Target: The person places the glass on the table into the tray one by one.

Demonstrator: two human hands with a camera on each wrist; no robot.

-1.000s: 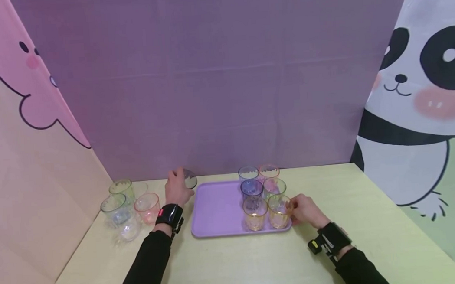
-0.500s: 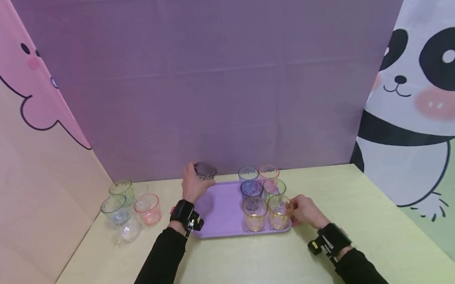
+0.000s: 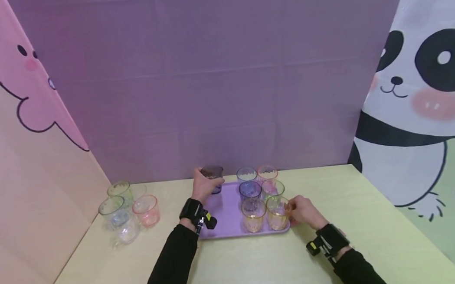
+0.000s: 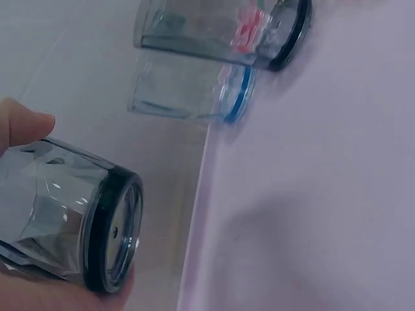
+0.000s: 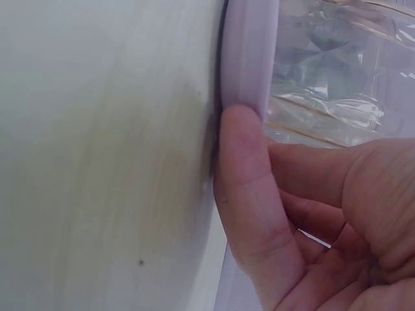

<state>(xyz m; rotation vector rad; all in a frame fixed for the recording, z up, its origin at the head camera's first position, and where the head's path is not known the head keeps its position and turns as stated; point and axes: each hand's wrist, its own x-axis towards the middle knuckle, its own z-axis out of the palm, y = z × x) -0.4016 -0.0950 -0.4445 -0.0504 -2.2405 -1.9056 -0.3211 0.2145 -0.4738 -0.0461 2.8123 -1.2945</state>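
Note:
My left hand grips a dark grey clear glass above the back left part of the purple tray. In the left wrist view the glass is tilted, its thick base towards the tray. My right hand holds the tray's right edge near its front corner; in the right wrist view a fingertip presses on the rim. Close to those fingers stands a yellow glass. Beside it are another yellow glass, a dark blue one and a green one.
Behind these, a light blue glass and a pink glass stand at the tray's back. Several more glasses, among them a red-rimmed one, stand on the table's left side. A purple cloth wall rises behind the table.
My left hand has lifted the grey glass off the table left of the tray, carried it right, and lowered it somewhat over the tray. My right hand stays at the tray's edge.

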